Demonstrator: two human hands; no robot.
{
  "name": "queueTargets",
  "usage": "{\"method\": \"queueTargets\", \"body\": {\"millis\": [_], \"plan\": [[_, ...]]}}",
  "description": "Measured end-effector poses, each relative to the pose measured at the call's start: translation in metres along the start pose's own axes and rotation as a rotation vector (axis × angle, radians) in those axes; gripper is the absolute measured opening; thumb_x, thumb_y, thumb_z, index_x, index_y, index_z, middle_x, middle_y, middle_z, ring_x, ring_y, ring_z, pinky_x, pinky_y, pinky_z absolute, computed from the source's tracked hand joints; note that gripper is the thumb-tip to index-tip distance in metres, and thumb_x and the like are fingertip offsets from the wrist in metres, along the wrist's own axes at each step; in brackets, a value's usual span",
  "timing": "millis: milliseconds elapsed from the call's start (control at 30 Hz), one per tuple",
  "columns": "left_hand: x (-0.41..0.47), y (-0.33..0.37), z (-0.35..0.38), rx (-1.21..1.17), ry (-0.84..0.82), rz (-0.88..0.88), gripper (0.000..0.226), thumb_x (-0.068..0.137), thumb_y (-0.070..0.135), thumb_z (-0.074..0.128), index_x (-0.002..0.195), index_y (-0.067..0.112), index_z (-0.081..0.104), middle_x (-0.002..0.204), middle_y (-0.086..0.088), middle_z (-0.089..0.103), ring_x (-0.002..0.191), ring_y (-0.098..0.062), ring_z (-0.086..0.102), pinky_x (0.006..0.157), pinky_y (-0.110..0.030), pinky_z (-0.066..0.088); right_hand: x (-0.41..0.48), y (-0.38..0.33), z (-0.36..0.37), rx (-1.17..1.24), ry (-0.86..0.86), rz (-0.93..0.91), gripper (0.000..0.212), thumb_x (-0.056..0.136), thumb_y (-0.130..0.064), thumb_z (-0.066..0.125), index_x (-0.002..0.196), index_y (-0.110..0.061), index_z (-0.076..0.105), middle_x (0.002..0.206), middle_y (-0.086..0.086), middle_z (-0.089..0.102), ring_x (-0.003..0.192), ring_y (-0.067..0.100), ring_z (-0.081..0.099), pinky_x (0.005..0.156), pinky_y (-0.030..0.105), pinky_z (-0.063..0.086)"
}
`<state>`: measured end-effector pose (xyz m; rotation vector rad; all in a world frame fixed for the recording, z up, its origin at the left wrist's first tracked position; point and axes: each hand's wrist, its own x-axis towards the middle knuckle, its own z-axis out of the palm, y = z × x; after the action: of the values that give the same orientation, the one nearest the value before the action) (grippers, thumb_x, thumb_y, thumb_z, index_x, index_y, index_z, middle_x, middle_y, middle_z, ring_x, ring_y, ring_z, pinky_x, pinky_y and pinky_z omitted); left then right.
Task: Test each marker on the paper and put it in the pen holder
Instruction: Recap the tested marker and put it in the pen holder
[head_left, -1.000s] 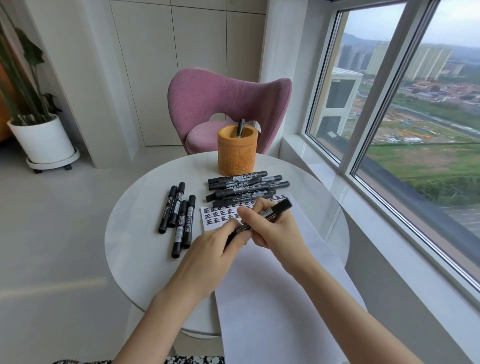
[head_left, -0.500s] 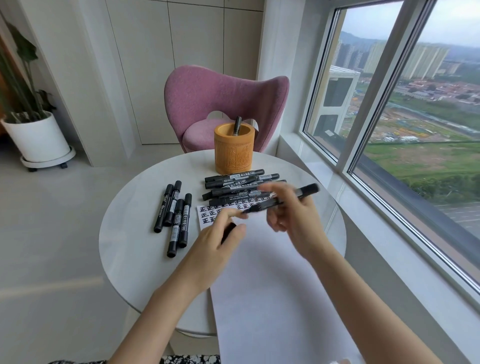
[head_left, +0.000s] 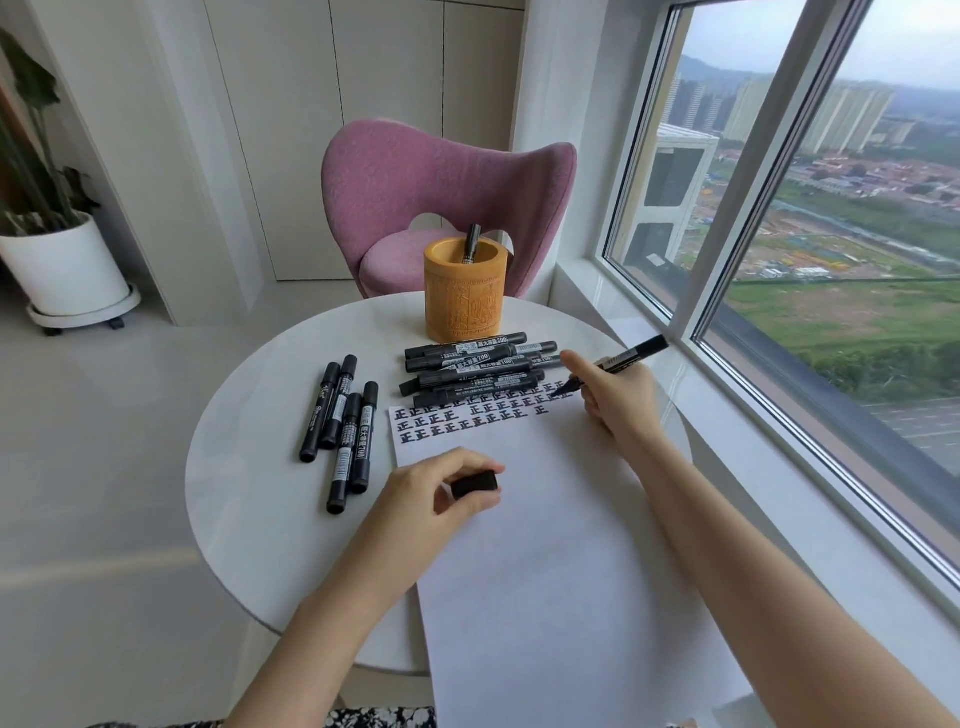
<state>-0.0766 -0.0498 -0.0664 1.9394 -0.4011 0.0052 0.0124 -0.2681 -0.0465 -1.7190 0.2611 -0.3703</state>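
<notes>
**Now testing: uncapped marker at the sheet's far edge**

Centrally, a round white counter (head_left: 249, 467) carries a long white paper sheet (head_left: 545, 571) bearing three rows of the handwritten character "正" (head_left: 467, 415). The right hand (head_left: 618, 397) is clamped on an uncapped black marker (head_left: 623, 357), its tip touching the paper at the right end of the top row. The left hand (head_left: 436, 493) rests on the sheet, pinching the black cap (head_left: 474, 483). Five black markers (head_left: 478, 370) lie stacked across the sheet's far edge, covering part of the top row; one label reads "超大容量 700". Four more black markers (head_left: 343, 421) lie left of the paper. Behind the stack, a carved orange-brown cylindrical pen holder (head_left: 464, 299) contains one marker (head_left: 471, 241). Beyond stand a pink upholstered chair (head_left: 441, 176) and a white-potted plant (head_left: 57, 260).
</notes>
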Motion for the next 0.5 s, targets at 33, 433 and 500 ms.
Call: {"method": "queueTargets", "body": {"millis": [33, 433, 500], "plan": [[0.0, -0.0009, 0.0, 0.017, 0.001, 0.004, 0.02, 0.08, 0.019, 0.072, 0.092, 0.035, 0.069, 0.089, 0.022, 0.067, 0.061, -0.007, 0.05, 0.067, -0.02, 0.045, 0.0006, 0.0015, 0.0013, -0.031, 0.01, -0.015, 0.042, 0.08, -0.025, 0.07, 0.055, -0.013, 0.039, 0.045, 0.002, 0.033, 0.038, 0.013, 0.024, 0.042, 0.022, 0.019], [0.0002, -0.0052, 0.0001, 0.042, -0.009, -0.007, 0.019, 0.082, 0.023, 0.071, 0.094, 0.036, 0.068, 0.09, 0.024, 0.066, 0.061, -0.007, 0.047, 0.063, -0.013, 0.042, 0.0014, 0.0101, 0.0057, -0.173, 0.069, -0.106, 0.027, 0.078, -0.009, 0.057, 0.058, 0.005, 0.046, 0.059, 0.012, 0.033, 0.056, 0.019, 0.026, 0.049, 0.027, 0.019], [0.0002, -0.005, 0.0003, 0.044, -0.007, -0.005, 0.019, 0.082, 0.022, 0.071, 0.094, 0.036, 0.068, 0.088, 0.026, 0.065, 0.059, -0.005, 0.044, 0.061, -0.012, 0.04, 0.0008, 0.0099, 0.0064, -0.189, 0.068, -0.119, 0.025, 0.078, -0.008, 0.057, 0.057, 0.002, 0.046, 0.06, 0.012, 0.031, 0.056, 0.018, 0.025, 0.047, 0.027, 0.018]]}}
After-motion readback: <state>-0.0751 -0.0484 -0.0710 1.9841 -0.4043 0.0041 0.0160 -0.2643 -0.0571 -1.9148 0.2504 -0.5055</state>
